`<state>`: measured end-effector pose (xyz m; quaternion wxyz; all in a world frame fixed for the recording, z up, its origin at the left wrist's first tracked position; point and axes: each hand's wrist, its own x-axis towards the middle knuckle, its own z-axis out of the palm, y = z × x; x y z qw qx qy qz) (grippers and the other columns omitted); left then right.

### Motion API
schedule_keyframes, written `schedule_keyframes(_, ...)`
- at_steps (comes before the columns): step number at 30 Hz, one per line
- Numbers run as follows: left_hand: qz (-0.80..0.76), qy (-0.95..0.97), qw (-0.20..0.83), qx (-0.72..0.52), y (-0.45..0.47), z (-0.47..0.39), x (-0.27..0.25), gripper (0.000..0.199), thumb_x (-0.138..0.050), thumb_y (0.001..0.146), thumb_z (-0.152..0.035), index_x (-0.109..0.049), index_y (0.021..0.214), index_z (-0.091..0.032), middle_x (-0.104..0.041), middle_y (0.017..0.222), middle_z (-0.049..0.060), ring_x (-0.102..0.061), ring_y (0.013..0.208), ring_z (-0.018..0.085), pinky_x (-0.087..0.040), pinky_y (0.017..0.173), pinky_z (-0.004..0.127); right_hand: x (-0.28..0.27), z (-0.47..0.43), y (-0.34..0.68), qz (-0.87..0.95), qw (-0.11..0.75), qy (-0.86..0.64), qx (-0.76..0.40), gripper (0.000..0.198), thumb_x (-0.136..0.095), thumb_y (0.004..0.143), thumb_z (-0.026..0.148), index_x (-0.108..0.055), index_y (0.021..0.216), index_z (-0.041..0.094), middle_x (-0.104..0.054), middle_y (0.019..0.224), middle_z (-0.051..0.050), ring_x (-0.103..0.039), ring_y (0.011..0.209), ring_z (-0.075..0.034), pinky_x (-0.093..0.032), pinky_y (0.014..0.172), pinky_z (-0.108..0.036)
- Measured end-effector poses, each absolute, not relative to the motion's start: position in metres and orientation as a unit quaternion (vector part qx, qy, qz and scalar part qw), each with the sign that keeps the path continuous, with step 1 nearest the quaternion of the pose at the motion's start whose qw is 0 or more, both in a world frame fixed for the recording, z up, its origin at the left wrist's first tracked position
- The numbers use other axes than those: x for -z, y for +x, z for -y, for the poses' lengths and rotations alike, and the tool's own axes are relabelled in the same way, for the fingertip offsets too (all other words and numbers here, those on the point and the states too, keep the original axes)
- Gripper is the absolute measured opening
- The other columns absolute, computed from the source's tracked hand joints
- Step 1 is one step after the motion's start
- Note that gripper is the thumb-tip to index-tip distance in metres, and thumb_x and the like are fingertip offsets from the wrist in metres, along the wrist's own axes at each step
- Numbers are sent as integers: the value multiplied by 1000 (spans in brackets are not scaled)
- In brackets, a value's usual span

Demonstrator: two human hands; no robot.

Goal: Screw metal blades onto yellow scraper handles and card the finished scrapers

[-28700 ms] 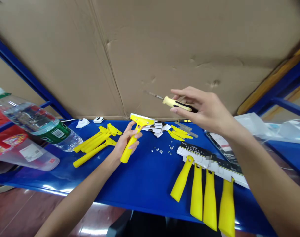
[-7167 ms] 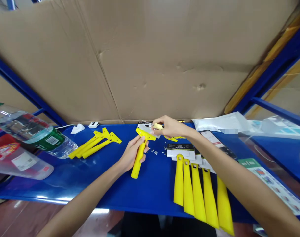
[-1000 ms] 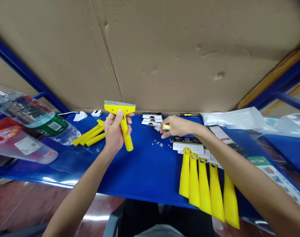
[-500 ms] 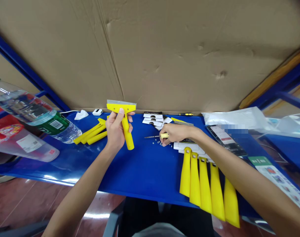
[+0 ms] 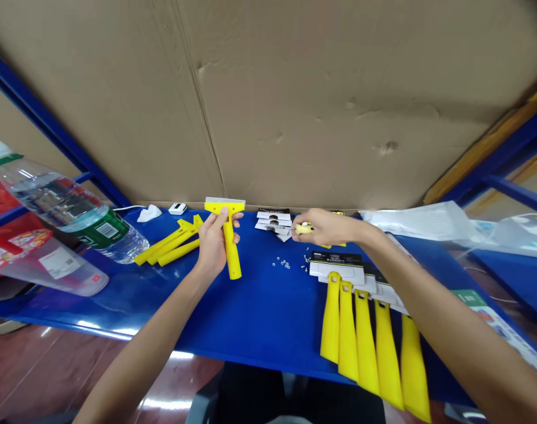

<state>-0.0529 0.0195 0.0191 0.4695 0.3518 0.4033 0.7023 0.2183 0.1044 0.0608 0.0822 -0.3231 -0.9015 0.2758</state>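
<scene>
My left hand (image 5: 215,238) is closed round the handle of a yellow scraper (image 5: 233,253). The scraper is upright, its wide head and thin blade at the top, my thumb against the neck. A screwdriver with a pale yellow handle (image 5: 304,228) is gripped in my right hand (image 5: 324,225), its shaft pointing left over the black-and-white printed packs (image 5: 274,215). On the blue table below that hand lie several small nuts (image 5: 282,263) and small screws (image 5: 306,259). Yellow pieces behind the right hand are mostly hidden.
Several yellow handles (image 5: 173,243) lie at the left, beside a tilted water bottle (image 5: 98,221) and a clear plastic cup (image 5: 69,271). At the right, a row of yellow scrapers (image 5: 357,338) with printed sleeves overhangs the table's front edge. A cardboard wall (image 5: 272,106) stands behind.
My right hand, holding the screwdriver, has moved up and away from the small nuts towards the packs. The nuts and screws now show more fully. My left hand still holds the scraper.
</scene>
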Motion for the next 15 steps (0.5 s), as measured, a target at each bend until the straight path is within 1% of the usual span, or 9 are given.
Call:
schedule_keyframes(3, -418, 367, 502, -662, -45, -17, -13, 31, -82, 90, -40, -65, 98, -15, -78, 103, 12, -66, 72, 13, -48, 47, 20, -79, -98, 222, 906, 146, -316, -242, 23, -64, 96, 39, -74, 98, 18, -75, 90, -6, -60, 73, -18, -39, 68, -31)
schedule_keyframes(6, -428, 386, 525, -626, -35, -14, -5, 34, -82, 90, -42, -67, 101, -14, -79, 103, 14, -67, 70, 15, -50, 46, 22, -90, -88, 223, 889, 251, -314, -218, 26, -60, 102, 44, -70, 100, 19, -73, 96, -5, -58, 76, -18, -39, 71, -31)
schedule_keyframes(8, -432, 393, 538, -607, -31, -12, 0, 36, -82, 91, -44, -69, 104, -13, -79, 103, 14, -67, 69, 15, -51, 46, 23, -96, -82, 223, 879, 297, -310, -208, 27, -58, 104, 45, -68, 100, 20, -71, 94, -4, -56, 76, -18, -38, 71, -31)
schedule_keyframes(11, -438, 401, 553, -585, -27, -11, 5, 37, -81, 92, -44, -70, 107, -13, -79, 105, 16, -70, 73, 17, -55, 47, 23, -99, -75, 220, 877, 322, -292, -204, 27, -55, 107, 44, -67, 101, 21, -69, 97, -5, -57, 80, -19, -41, 74, -32)
schedule_keyframes(15, -441, 411, 567, -561, -24, -9, 8, 39, -80, 93, -44, -71, 112, -12, -79, 111, 18, -74, 86, 21, -58, 49, 24, -89, -75, 210, 890, 316, -253, -210, 21, -57, 105, 38, -67, 102, 19, -67, 112, -10, -63, 97, -23, -46, 89, -35)
